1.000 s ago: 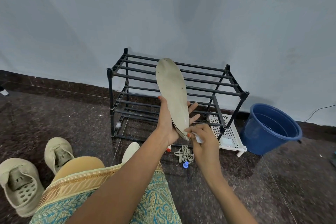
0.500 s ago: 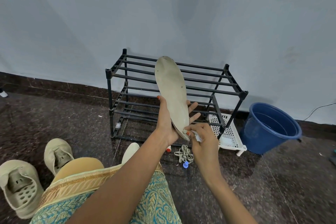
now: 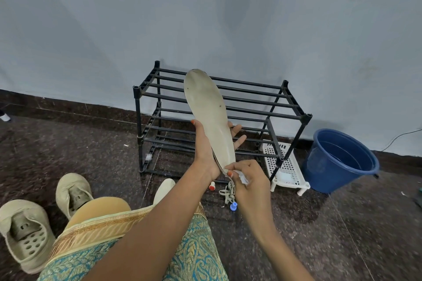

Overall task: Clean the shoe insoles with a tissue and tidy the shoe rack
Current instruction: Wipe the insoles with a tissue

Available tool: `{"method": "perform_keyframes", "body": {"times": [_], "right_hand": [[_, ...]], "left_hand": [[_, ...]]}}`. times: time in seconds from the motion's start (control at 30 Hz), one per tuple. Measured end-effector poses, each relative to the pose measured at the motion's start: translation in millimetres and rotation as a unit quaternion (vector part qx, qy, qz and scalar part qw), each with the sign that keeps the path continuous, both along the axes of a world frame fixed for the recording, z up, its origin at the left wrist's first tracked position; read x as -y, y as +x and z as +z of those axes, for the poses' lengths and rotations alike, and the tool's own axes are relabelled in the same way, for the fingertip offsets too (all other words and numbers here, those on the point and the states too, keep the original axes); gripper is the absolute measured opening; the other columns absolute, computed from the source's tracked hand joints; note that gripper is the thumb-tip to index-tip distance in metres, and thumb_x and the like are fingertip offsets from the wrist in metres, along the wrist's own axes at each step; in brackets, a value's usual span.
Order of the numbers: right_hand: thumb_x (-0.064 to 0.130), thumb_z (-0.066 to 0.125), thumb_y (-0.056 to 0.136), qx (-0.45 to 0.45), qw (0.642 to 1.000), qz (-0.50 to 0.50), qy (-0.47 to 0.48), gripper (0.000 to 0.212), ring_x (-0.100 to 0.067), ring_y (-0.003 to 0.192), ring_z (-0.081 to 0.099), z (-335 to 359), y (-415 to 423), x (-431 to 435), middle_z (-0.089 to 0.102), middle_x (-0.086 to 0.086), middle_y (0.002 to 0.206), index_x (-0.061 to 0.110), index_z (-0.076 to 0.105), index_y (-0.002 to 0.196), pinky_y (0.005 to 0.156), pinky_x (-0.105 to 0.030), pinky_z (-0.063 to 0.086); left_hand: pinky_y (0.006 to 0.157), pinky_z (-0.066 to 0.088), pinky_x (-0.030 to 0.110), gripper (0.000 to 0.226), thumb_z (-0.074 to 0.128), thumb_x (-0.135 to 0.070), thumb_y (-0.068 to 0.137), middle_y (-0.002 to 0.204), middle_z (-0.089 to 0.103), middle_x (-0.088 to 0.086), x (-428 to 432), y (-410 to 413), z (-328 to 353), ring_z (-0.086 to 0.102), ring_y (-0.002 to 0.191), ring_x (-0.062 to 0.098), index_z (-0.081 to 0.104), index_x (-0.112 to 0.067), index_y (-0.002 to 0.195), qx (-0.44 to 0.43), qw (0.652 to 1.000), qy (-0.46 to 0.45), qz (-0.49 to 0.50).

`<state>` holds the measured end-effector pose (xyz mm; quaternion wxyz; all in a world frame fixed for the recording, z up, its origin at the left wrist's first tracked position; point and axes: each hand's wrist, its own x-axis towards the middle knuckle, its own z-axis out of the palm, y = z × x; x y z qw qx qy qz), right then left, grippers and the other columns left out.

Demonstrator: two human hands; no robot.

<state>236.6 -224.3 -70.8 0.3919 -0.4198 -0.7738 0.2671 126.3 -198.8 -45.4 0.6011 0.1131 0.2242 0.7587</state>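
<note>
Head cam, working outward from the lap: a knee in teal-and-gold cloth (image 3: 141, 246) fills the bottom; two beige shoes (image 3: 25, 232) sit on the floor at near left, insoles out I'd guess, parked there until the wiping is done. Just past the knee, the right hand (image 3: 249, 180) pinches a small wad of tissue (image 3: 243, 179) against the heel end of the insole (image 3: 210, 116); the left hand (image 3: 205, 150) grasps that insole around its lower half, thumb on the left edge and fingers spread behind it, which props it upright with the toe end tipped away, so the top face is there for the tissue. Loose laces (image 3: 228, 191) lie on the floor under the hands; beyond them the black shoe rack (image 3: 228, 107) stands against the wall, with a white slotted tray (image 3: 285, 162) and a blue bucket (image 3: 340, 159) to its right. Compared to half a second back, barely anything differs; same hold, tissue at the same heel spot, so I reckon the wipe is only starting there.
</note>
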Motion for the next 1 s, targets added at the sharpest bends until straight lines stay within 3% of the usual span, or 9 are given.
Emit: {"method": "perform_keyframes", "body": {"times": [0.2, 0.43, 0.77, 0.93, 1.0], "right_hand": [[-0.008, 0.059, 0.080, 0.030, 0.997, -0.047, 0.060, 0.022, -0.011, 0.085, 0.049, 3, -2, -7, 0.053, -0.001, 0.090, 0.004, 0.068, 0.096, 0.074, 0.002, 0.031], [-0.003, 0.060, 0.082, 0.002, 1.000, -0.020, 0.023, 0.017, 0.004, 0.081, 0.050, 1, -6, 3, 0.049, 0.014, 0.083, 0.008, 0.069, 0.093, 0.070, 0.000, 0.035], [-0.004, 0.062, 0.081, 0.019, 0.998, -0.020, 0.052, 0.017, -0.003, 0.082, 0.051, 6, -7, 3, 0.051, 0.007, 0.084, 0.007, 0.069, 0.091, 0.073, -0.001, 0.036], [-0.003, 0.061, 0.081, 0.022, 0.997, -0.038, 0.057, 0.018, -0.013, 0.087, 0.053, 7, -11, 0, 0.052, 0.003, 0.088, 0.007, 0.069, 0.095, 0.075, -0.012, 0.039], [-0.003, 0.061, 0.081, 0.014, 0.998, -0.031, 0.048, 0.018, -0.012, 0.085, 0.052, 7, -12, 3, 0.051, 0.006, 0.085, 0.007, 0.069, 0.093, 0.072, -0.007, 0.038]], "left_hand": [[0.085, 0.053, 0.044, 0.079, 0.016, -0.070, 0.089, 0.080, 0.064, 0.007, 0, 2, 0, 0.065, 0.085, 0.020, 0.062, -0.006, 0.097, 0.000, 1.000, -0.006, -0.031], [0.080, 0.055, 0.039, 0.078, 0.014, -0.068, 0.090, 0.078, 0.060, 0.007, 1, 1, 0, 0.064, 0.080, 0.018, 0.060, -0.006, 0.094, 0.002, 1.000, 0.006, -0.006], [0.083, 0.052, 0.040, 0.081, 0.011, -0.070, 0.089, 0.072, 0.065, 0.006, 0, 0, -1, 0.067, 0.077, 0.017, 0.061, -0.005, 0.090, 0.000, 0.999, 0.013, -0.035], [0.085, 0.053, 0.040, 0.082, 0.013, -0.071, 0.088, 0.073, 0.066, 0.006, 0, 0, -1, 0.067, 0.080, 0.017, 0.061, -0.005, 0.094, 0.004, 0.999, 0.002, -0.045], [0.085, 0.052, 0.040, 0.082, 0.013, -0.071, 0.088, 0.071, 0.067, 0.006, 0, 0, 0, 0.067, 0.079, 0.017, 0.061, -0.004, 0.092, 0.005, 0.999, 0.000, -0.037]]}}
